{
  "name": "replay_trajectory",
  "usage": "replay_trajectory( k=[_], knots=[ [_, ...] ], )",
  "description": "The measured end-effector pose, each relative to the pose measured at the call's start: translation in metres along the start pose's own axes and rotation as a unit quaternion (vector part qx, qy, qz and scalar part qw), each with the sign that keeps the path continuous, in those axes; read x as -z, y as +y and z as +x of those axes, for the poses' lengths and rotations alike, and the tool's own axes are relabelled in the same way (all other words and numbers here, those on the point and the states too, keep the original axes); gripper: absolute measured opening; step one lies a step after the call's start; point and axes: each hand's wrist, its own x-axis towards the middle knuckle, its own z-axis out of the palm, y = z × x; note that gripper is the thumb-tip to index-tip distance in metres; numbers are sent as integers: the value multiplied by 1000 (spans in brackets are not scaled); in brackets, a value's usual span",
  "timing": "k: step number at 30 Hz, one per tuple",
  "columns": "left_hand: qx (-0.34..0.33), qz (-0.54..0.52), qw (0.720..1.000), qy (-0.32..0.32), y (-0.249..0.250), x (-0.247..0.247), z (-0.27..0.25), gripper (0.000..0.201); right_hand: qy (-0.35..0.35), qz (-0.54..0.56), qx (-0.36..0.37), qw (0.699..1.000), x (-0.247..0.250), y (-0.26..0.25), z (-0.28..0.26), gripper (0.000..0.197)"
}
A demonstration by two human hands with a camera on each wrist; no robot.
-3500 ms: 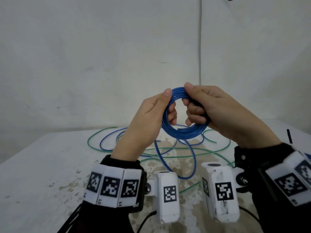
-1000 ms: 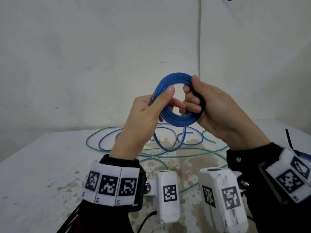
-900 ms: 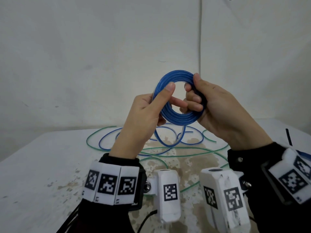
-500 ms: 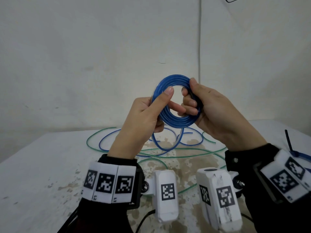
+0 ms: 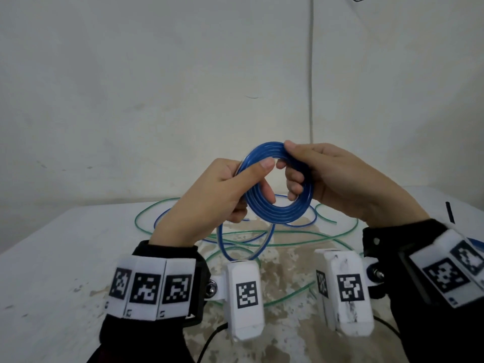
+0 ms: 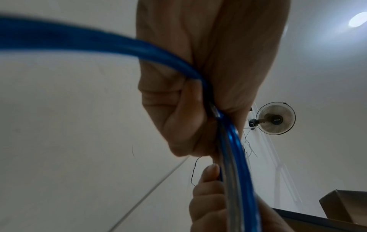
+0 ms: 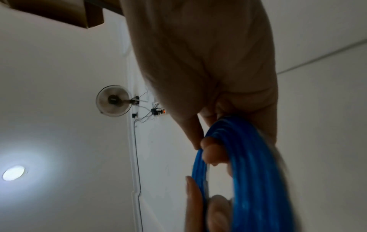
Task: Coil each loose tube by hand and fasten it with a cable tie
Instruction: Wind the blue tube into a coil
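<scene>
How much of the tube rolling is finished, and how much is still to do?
Most of the blue tube is already wound into a neat ring. The left hand and right hand both grip that ring in the air, and a short blue tail still hangs down to the table. No tie is on it yet. The green tube still lies loose, so it waits its turn.

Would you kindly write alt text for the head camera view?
Two hands hold a blue tube coil upright above a white table: the left hand pinches its left side, the right hand grips its right. A blue tail hangs down to loose green tube lying on the table.
</scene>
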Motion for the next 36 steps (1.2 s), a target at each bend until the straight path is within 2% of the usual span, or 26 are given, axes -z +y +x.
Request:
replay_trajectory(
  k=[3,6,9,12,15,18,22,26,30,33,36],
  knots=[
    [15,15,999,-24,0,2,-1,45,-19,23,-33,999,1,0,1,35],
    [24,32,999,-37,1,3,-2,44,-53,-12,-27,998,-1,0,-1,42],
    [10,30,1000,0,0,-2,1,42,-34,-16,10,999,-6,1,0,45],
    [-27,-37,997,54,-4,-9,8,37,42,0,67,997,-7,2,4,39],
    [-62,-164,984,24,-7,-19,14,35,89,22,106,990,-9,4,6,39],
    [-71,-234,970,10,-6,-25,16,38,96,43,121,987,-11,4,5,39],
    [-64,-244,968,9,-3,-22,14,41,75,51,109,990,-15,4,5,39],
    [-47,-230,972,-19,-6,-13,11,40,43,59,59,996,-12,1,6,38],
    [-20,-163,985,-54,-3,-13,9,40,4,-47,71,996,-5,0,0,32],
    [-6,-165,986,-26,-2,-21,11,44,4,-59,96,994,-8,2,0,32],
    [-27,-210,977,23,-6,-23,15,47,63,-14,127,990,-11,5,3,30]
  ],
)
